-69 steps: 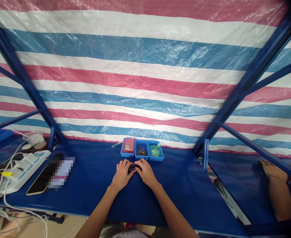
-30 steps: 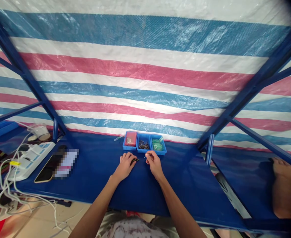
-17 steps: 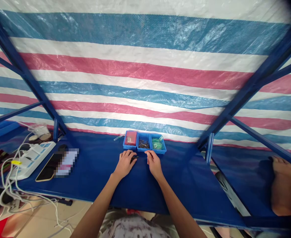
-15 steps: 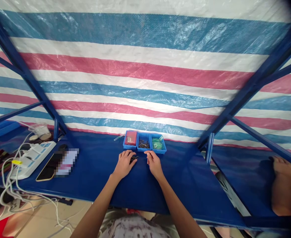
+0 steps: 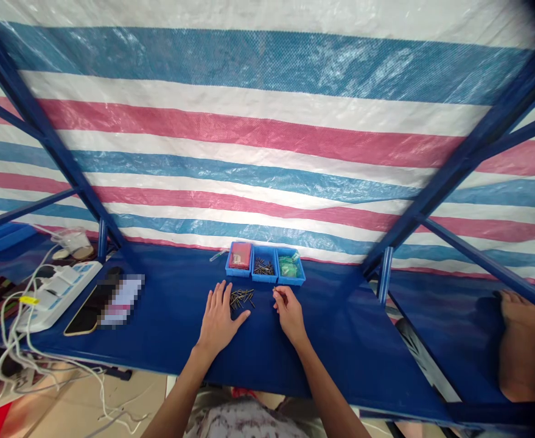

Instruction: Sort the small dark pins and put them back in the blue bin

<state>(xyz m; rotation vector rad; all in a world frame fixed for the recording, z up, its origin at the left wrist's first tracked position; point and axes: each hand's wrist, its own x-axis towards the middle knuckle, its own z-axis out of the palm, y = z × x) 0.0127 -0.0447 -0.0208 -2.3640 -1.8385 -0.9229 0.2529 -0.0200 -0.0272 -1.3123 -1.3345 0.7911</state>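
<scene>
Screws (image 5: 241, 298), long and thin as far as they can be made out, lie in a loose, crisscrossed pile on the blue table (image 5: 340, 340), between the two hands. The left hand (image 5: 216, 321) is spread flat just beside them, thumb and forefinger fanned around the near side. The right hand (image 5: 289, 311) has thumb and fingertips drawn together; whether they pinch a screw is too small to tell. Sorting through the metal looks only partway: one batch is out and unstacked, while plenty more sit in the middle bin (image 5: 264, 278). Against its sides stand a left bin (image 5: 237, 272) with a red packet (image 5: 240, 252) and a right bin (image 5: 291, 281) with green bags (image 5: 289, 266), both seemingly undisturbed. These bins bound movement at the far side; the table's front edge runs under the forearms. Sideways room reaches right to the slanted post (image 5: 440, 164) and left to the phone (image 5: 89, 313) and power strip (image 5: 59, 295). Beyond the post rests another person's hand (image 5: 523, 309)
</scene>
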